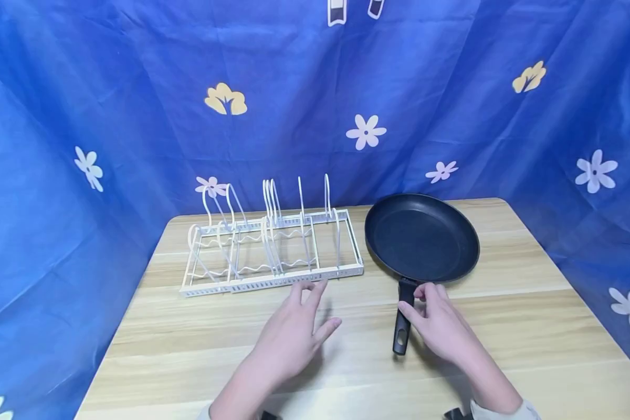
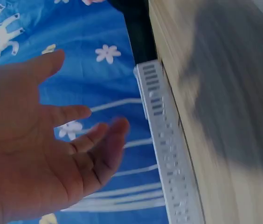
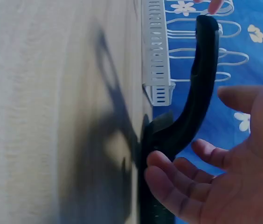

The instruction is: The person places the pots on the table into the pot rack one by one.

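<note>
A black frying pan [image 1: 422,239] sits on the right of the table, its handle [image 1: 403,315] pointing toward me. Over that handle is my right hand [image 1: 443,324], thumb and fingers spread to either side. In the right wrist view the handle rises at an angle, and the fingers [image 3: 169,179] are close to its base without wrapping round it. My left hand [image 1: 294,335] hovers in front of the white wire rack [image 1: 273,282], fingers relaxed and apart. Nothing is in the left palm [image 2: 33,158] in the left wrist view.
The rack has several upright wire loops [image 1: 269,204] and a perforated front rail [image 2: 162,135]. It stands just left of the pan. Beneath everything is a light wooden table [image 1: 189,356], with a blue flowered cloth [image 1: 304,70] hanging behind and at both sides.
</note>
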Tool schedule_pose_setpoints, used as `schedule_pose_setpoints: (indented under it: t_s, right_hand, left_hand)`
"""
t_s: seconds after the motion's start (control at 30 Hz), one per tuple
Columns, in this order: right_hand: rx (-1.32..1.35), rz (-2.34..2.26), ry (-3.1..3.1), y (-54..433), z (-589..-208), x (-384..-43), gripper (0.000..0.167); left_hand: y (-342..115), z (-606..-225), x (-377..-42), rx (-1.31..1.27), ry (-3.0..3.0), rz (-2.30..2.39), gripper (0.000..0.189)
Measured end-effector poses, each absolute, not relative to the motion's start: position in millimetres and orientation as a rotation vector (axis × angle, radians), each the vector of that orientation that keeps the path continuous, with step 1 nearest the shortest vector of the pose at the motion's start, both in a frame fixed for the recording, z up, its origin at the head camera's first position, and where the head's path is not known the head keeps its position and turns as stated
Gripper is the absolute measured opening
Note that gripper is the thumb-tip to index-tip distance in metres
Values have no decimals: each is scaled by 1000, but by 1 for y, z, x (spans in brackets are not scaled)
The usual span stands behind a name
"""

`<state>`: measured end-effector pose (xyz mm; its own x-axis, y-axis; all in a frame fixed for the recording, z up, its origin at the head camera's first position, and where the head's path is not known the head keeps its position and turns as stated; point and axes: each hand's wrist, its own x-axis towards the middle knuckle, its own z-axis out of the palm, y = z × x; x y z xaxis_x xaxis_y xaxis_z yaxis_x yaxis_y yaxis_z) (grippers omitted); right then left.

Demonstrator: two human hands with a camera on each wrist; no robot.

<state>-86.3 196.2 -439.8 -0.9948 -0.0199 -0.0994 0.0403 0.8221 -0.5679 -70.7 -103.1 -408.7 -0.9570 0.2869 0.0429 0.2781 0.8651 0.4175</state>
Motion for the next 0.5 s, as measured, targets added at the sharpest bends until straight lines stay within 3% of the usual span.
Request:
schedule_pose_setpoints:
  t_s: [0.37,0.5]
  right_hand:
    - [108,-1295,2531,202,-457,-94,50]
    - [106,-1429,2402,204,-461,-96,45]
  left_hand:
    - [-55,-427,-77,533,2437,1079,57]
    - [-30,-442,-73,397,2081,1395,46]
